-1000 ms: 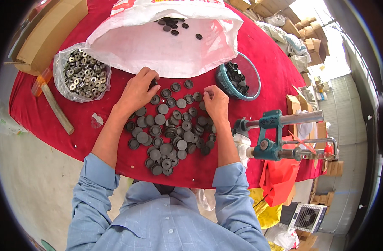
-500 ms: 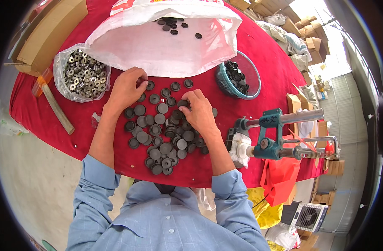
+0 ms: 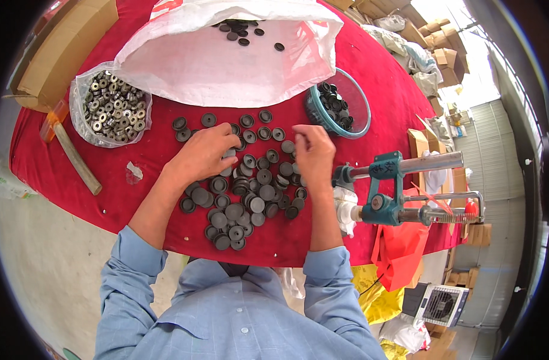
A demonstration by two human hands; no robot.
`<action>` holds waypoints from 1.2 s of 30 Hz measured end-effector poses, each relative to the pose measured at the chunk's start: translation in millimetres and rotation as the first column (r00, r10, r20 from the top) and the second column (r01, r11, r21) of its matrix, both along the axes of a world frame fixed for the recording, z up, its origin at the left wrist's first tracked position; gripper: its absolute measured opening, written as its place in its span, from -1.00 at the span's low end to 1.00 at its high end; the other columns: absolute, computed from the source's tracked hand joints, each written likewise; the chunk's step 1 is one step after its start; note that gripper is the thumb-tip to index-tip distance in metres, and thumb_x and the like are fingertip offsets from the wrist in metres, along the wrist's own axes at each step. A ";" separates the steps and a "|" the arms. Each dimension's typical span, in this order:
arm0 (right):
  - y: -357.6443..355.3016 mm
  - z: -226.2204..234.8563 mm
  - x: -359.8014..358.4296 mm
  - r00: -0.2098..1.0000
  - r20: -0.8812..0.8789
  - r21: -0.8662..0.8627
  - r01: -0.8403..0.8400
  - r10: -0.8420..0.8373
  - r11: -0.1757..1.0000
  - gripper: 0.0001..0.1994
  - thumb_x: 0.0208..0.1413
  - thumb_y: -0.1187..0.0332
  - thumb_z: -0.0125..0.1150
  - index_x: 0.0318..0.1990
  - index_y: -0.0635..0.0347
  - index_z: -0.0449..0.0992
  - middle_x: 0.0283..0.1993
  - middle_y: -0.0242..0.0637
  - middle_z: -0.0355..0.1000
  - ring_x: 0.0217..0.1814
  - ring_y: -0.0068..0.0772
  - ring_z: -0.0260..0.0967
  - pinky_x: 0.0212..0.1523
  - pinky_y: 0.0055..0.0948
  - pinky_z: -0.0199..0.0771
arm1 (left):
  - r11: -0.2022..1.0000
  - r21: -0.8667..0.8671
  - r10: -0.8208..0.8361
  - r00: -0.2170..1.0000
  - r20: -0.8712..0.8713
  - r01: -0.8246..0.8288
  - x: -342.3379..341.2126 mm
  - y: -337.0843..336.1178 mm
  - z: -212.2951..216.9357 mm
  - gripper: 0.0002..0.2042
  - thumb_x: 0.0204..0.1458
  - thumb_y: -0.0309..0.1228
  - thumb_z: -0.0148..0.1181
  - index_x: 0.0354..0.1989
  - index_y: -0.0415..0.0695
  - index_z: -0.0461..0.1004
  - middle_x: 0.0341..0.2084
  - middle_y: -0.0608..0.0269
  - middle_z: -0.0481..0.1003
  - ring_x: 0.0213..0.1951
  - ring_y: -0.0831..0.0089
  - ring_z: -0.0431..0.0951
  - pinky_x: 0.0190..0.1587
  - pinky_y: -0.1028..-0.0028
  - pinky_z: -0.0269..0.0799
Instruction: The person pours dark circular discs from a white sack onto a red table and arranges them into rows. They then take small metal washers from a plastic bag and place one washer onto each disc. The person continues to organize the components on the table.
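Dark round caps [image 3: 244, 192] lie scattered mid-table on the red cloth [image 3: 160, 129]; left hand [image 3: 205, 155] curls over those at ten o'clock, right hand [image 3: 313, 150] pinches closed at two o'clock, its contents untellable, so picking singly from the edge seems wisest.

A matt red cloth [image 3: 166, 222] covers the table. Scattered at its middle are dull, dark grey round caps [image 3: 244, 198], possibly rubber or metal. At the left edge, a crinkled clear plastic bag [image 3: 82, 129] holds shiny metal rings [image 3: 112, 111]. A white woven plastic sack [image 3: 226, 60] lies at the far edge. Beside it sits a glossy translucent teal bowl [image 3: 358, 102].
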State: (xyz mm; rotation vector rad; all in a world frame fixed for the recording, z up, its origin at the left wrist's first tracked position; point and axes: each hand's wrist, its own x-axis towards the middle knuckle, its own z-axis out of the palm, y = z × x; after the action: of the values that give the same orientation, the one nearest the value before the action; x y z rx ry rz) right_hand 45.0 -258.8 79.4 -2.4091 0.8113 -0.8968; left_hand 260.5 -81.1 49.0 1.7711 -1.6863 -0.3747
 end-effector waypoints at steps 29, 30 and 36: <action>-47.7 -45.5 -24.6 0.951 -0.172 0.020 0.263 -0.256 0.964 -0.69 0.22 0.30 0.41 0.02 0.30 0.64 -0.18 0.01 0.64 -0.11 0.11 0.63 -0.01 -0.02 0.61 | 0.967 -0.115 0.171 0.914 -0.369 -0.227 30.7 64.8 24.2 -0.76 -0.06 -0.72 0.37 -0.26 -0.28 0.45 -0.20 0.20 0.46 -0.26 0.44 0.57 -0.23 0.41 0.61; -45.2 -43.5 -28.1 0.953 -0.175 0.021 0.255 -0.248 0.967 -0.70 0.23 0.32 0.41 0.02 0.30 0.64 -0.16 0.02 0.64 -0.11 0.11 0.63 -0.01 -0.02 0.61 | 0.958 -0.085 0.234 0.922 -0.310 -0.272 31.1 77.0 22.3 -0.76 -0.06 -0.72 0.38 -0.26 -0.28 0.45 -0.20 0.18 0.47 -0.26 0.37 0.58 -0.21 0.40 0.61; 5.4 -22.2 -30.5 0.995 -0.073 0.155 0.080 -0.070 0.985 -0.82 0.21 0.47 0.36 -0.07 0.28 0.68 -0.17 0.02 0.59 -0.20 0.00 0.63 -0.15 -0.13 0.64 | 0.843 -0.249 0.492 0.871 -0.002 -0.477 27.1 111.4 -15.5 -0.78 -0.04 -0.65 0.39 -0.25 -0.22 0.48 -0.13 0.10 0.51 -0.11 0.13 0.57 -0.04 0.22 0.51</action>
State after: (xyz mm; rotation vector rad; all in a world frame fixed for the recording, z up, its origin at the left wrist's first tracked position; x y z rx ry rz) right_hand 14.5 -253.4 57.2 -2.2945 0.9666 -0.7532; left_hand 287.7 30.3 33.5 1.9518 -1.1936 0.1117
